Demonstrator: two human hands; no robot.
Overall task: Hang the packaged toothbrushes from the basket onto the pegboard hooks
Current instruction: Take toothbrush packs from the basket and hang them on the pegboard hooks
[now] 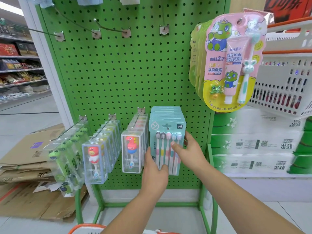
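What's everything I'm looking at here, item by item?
Pegboard: one, green, centre.
Empty hooks: four, metal, top row.
Teal toothbrush packs: a stack, bottom row, right hook.
Red-figure boxes: two rows, clear, bottom row, middle.
Frog boxes: one row, clear with green, bottom left.
Pink kids' set: front of a stack, upper right.
Crate: white, far right.
Cardboard: flattened, brown, floor left.
Basket: orange-rimmed, bottom edge.
Left hand: on front teal pack.
Right hand: gripping same pack.
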